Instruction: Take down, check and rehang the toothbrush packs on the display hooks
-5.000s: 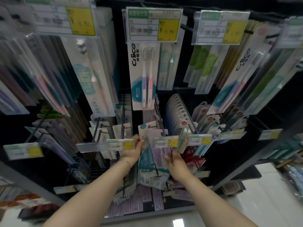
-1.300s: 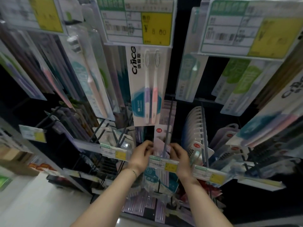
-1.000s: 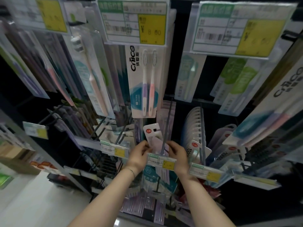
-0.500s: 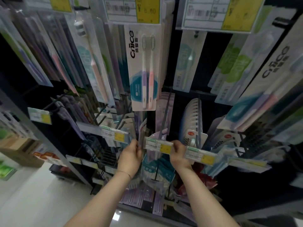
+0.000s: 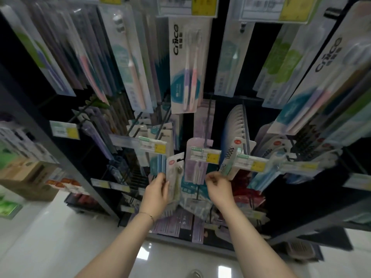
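We're gripping a toothbrush pack (image 5: 175, 173) w/ our left hand (image 5: 157, 192), fingers curling round its lower left edge. It's standing upright, w/ its red-dot top just left of the price tag (image 5: 204, 155). A lavender pack (image 5: 195, 171) is hanging on the centre hook (image 5: 207, 121) behind that tag, right beside the held one. Our right hand (image 5: 218, 188) is hovering just below-right of the lavender pack w/ fingers curling in; we can't tell if it's pinching anything.

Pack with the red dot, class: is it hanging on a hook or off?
Off: the left hand holds the pack left of the price tag, its top clear of any hook.
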### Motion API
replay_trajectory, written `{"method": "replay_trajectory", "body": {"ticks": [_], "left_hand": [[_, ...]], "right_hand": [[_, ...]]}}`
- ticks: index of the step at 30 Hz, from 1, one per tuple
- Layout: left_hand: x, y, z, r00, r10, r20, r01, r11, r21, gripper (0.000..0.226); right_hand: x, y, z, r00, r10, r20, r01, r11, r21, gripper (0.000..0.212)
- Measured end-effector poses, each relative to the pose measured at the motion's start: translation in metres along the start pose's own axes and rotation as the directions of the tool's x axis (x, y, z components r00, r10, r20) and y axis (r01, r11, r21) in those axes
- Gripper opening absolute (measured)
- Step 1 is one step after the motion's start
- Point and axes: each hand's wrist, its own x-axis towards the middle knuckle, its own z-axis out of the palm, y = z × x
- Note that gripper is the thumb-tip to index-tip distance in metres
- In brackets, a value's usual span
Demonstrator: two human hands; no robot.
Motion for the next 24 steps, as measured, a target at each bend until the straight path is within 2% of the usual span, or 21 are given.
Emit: {"method": "replay_trajectory", "body": {"ticks": [7,12,17,24], "left_hand": [[-0.028,-0.003,-0.020,0.986,0.098,0.138,-0.090,0.994,-0.064,0.012],[-0.040,0.017,-0.031,0.961,0.223,0.163,-0.205,0.971,-0.120,0.008],[-0.038,0.062,-0.045,0.941,0.313,0.129,-0.289,0.942,-0.171,0.007],[-0.031,0.145,-0.047,0.919,0.386,0.073,-0.338,0.872,-0.354,0.009]], "right_hand": [[-0.042,-0.006,0.022,0.983,-0.049,0.176,0.052,0.999,-0.013,0.027],[-0.068,-0.014,0.016,0.965,-0.096,0.243,0.083,0.995,0.063,0.016],[-0.090,-0.039,-0.014,0.971,-0.192,0.144,0.164,0.969,0.186,0.008],[-0.108,-0.064,-0.074,0.951,-0.290,-0.105,0.308,0.919,0.248,0.008]]}}
